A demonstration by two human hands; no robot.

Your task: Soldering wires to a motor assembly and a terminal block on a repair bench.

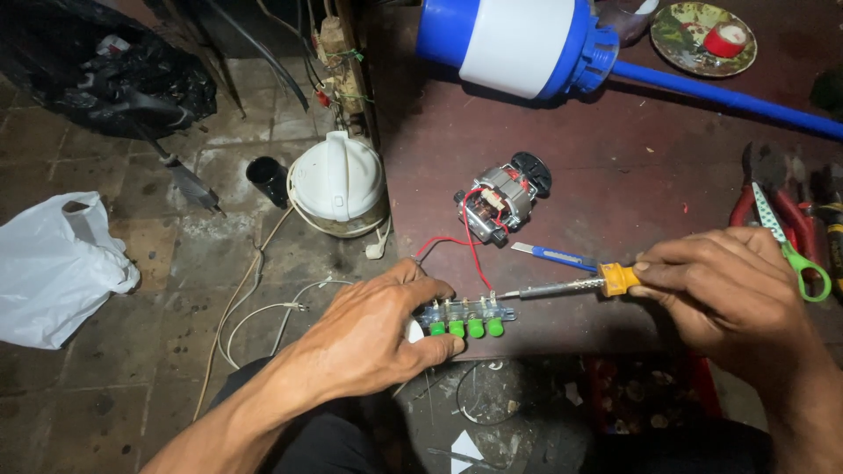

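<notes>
My left hand (373, 329) grips a clear push-button switch block (465, 316) with several green buttons, at the front edge of a dark red table (615, 175). My right hand (729, 285) holds a soldering iron (571, 285) by its orange collar. The iron's metal tip touches the right end of the switch block's terminals. Red wires (470, 250) run from the block up to a small electric motor (500, 202) lying on the table behind it.
A blue utility knife (553, 256) lies by the iron. Pliers and green-handled scissors (786, 228) sit at the right. A blue-and-white appliance body (518, 39) and a plate with red tape (705, 37) are at the back. On the floor: white jar (338, 183), plastic bags, cords.
</notes>
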